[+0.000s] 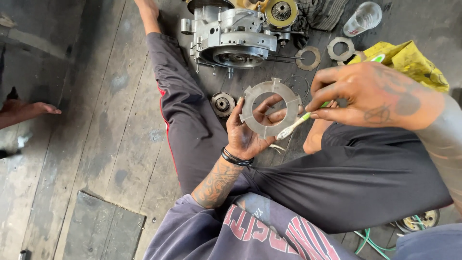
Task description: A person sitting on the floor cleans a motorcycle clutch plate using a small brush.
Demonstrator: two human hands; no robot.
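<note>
A person sitting cross-legged on a dark plank floor point(96, 120) is working over a notched grey metal ring point(270, 108). The left hand point(250, 130) is gripping that ring from below, fingers curled through its round opening and holding it tilted above the lap. The right hand point(365, 96) is closing its fingertips on a green-and-white toothbrush point(296, 125), whose bristled head is lying against the ring's lower right edge. Just beyond the ring, one small round toothed hub point(222, 104) is sitting on the floor beside the person's left leg. Farther off, one grey engine casing point(233, 33) is resting with a brass-coloured gear at its top. Two flat friction rings point(308, 58) are lying to its right, near one yellow bag point(409, 60). At the far edge, one clear plastic cup point(363, 18) is lying tilted; its contents cannot be made out.
</note>
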